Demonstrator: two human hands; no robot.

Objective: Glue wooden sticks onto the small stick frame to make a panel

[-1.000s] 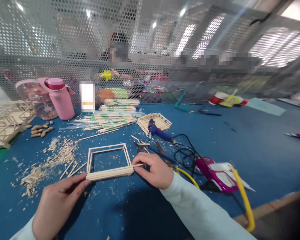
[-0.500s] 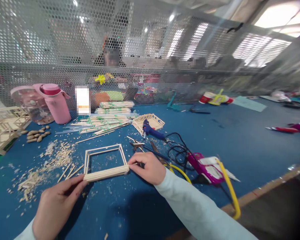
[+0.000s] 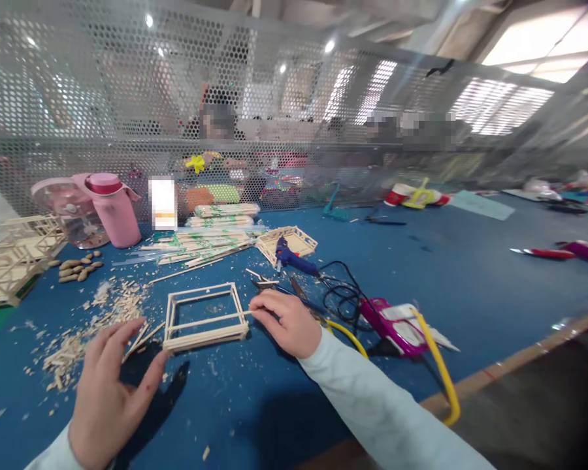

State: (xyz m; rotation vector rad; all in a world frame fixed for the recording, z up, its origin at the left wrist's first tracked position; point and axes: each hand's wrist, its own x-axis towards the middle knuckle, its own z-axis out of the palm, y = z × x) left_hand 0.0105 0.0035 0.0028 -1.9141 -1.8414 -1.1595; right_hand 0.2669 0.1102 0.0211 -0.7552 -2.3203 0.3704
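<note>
A small rectangular frame of thin wooden sticks rests on the blue table in front of me. At its right side my right hand pinches the end of a thin wooden stick, which lies across the frame just behind its near side. My left hand is open at the frame's near left corner, thumb and fingers apart, holding nothing. Beyond my right hand lie pliers and a blue glue gun, whose nozzle end is over a wooden stick tray.
Wood scraps and peanuts lie at left, near a pink bottle. Packed stick bundles sit at the back before a perforated metal screen. A black cord, a purple-white object and a yellow tube lie right.
My left hand has let go of the frame's near left corner and spread its fingers. A single stick now shows apart from the near side, its end in my right hand.
</note>
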